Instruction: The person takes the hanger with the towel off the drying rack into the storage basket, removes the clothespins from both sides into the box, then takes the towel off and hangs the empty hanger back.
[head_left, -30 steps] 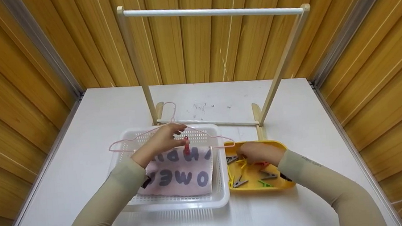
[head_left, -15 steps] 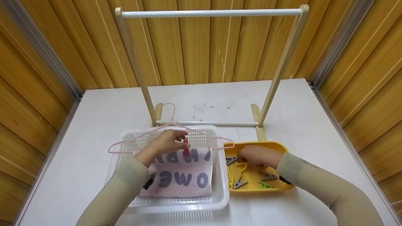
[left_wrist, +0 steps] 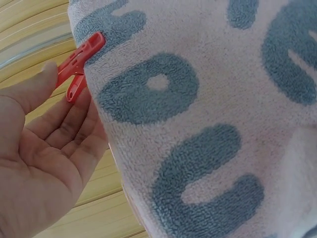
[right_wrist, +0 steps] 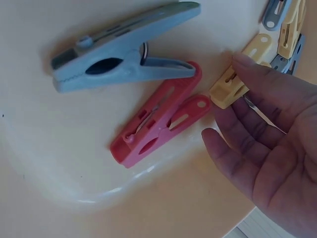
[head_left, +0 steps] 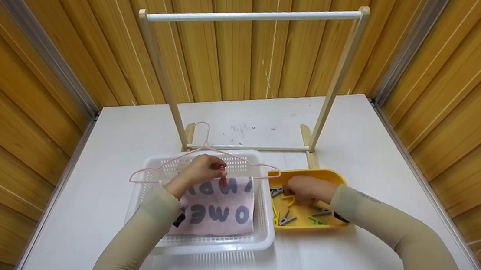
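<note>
In the head view, pinches a red clothespin with the left hand at centre, at the upper edge of a pink towel — along the bar of a pink hanger, over a white basket. Reaches with the right hand into a yellow tray, right of centre. In the left wrist view, grips at upper left. In the right wrist view, pinches a yellow clothespin at upper right — near a second red clothespin at centre.

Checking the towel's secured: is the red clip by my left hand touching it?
Touching. The left wrist view shows the red clip with its tip against the towel.
</note>
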`<state>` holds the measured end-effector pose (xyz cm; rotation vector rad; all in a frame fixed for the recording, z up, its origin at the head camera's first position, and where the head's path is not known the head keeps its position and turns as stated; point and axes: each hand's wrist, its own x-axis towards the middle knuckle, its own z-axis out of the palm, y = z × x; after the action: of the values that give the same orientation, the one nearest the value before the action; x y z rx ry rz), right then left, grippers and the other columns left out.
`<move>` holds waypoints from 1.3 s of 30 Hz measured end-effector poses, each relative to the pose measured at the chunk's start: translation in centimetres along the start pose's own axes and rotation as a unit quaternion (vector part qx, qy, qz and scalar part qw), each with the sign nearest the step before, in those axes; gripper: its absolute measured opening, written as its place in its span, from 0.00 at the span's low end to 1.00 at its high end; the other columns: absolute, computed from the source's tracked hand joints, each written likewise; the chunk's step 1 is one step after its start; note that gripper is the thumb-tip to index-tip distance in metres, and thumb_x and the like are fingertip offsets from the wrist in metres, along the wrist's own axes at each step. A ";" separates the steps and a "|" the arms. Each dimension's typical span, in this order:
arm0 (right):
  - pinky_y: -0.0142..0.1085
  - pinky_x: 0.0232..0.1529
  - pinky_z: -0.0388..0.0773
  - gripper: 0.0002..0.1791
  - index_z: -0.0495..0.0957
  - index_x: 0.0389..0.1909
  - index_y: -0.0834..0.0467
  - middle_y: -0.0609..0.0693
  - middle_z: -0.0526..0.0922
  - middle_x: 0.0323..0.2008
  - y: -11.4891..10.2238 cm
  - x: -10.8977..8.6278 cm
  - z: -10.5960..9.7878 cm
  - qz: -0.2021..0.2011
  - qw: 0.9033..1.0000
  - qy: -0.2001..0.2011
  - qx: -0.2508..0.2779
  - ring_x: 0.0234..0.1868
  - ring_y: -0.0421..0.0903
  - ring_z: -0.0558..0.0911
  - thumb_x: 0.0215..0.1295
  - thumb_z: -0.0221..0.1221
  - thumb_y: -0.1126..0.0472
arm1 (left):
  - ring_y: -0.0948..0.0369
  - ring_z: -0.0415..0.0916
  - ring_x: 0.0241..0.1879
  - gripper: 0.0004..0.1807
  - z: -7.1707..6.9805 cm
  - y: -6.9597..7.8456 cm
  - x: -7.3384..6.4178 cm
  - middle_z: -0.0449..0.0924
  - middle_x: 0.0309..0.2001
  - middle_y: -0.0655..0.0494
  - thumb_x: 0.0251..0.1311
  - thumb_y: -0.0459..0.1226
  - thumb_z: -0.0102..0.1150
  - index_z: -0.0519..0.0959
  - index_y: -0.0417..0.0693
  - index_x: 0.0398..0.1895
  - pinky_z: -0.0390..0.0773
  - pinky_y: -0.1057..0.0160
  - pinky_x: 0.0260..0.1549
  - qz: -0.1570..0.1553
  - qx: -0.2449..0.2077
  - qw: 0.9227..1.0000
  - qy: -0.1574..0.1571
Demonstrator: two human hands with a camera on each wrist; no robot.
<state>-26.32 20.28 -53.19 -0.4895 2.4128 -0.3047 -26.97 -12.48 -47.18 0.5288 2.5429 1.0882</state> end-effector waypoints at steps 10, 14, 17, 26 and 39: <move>0.35 0.24 0.78 0.17 0.81 0.44 0.54 0.50 0.82 0.38 0.1 -0.4 0.0 -0.003 1.000 0.006 -0.013 0.34 0.48 0.79 0.63 0.57 0.77 | 0.61 0.78 0.34 0.11 0.1 0.4 -0.3 0.87 0.40 0.43 0.62 0.28 0.67 0.85 0.36 0.47 0.82 0.66 0.37 -0.014 -0.019 1.000 0.021; 0.33 0.24 0.74 0.20 0.82 0.45 0.55 0.50 0.82 0.39 0.1 -0.6 -0.3 -0.019 1.000 0.005 -0.017 0.34 0.47 0.78 0.59 0.57 0.79 | 0.60 0.79 0.34 0.10 0.1 0.5 -0.4 0.87 0.39 0.40 0.61 0.26 0.66 0.84 0.33 0.46 0.80 0.67 0.36 0.013 -0.016 0.999 0.028; 0.33 0.22 0.71 0.22 0.83 0.46 0.58 0.52 0.82 0.39 0.2 -0.7 -0.6 -0.041 0.998 0.009 -0.042 0.34 0.48 0.77 0.56 0.57 0.81 | 0.60 0.81 0.33 0.08 0.0 0.5 -0.6 0.88 0.37 0.38 0.59 0.25 0.66 0.83 0.31 0.42 0.78 0.70 0.33 0.034 -0.004 0.999 0.035; 0.35 0.22 0.76 0.17 0.81 0.51 0.61 0.56 0.84 0.45 0.3 -1.4 -0.9 -0.028 0.999 0.018 -0.029 0.33 0.48 0.78 0.62 0.59 0.76 | 0.63 0.80 0.30 0.05 0.3 0.5 -0.8 0.88 0.35 0.39 0.58 0.23 0.65 0.84 0.31 0.38 0.78 0.71 0.30 0.025 -0.013 0.999 0.045; 0.33 0.21 0.74 0.15 0.81 0.54 0.62 0.63 0.83 0.56 0.3 -2.0 -1.7 -0.042 0.997 0.034 -0.060 0.38 0.50 0.80 0.66 0.63 0.70 | 0.63 0.79 0.27 0.02 0.3 0.7 -0.7 0.89 0.32 0.37 0.59 0.25 0.67 0.84 0.30 0.31 0.74 0.73 0.26 0.043 -0.002 0.995 0.090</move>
<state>-26.10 21.55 -50.87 -0.6448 2.4920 -0.2156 -26.12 -12.20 -46.78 0.5688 2.6941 1.2214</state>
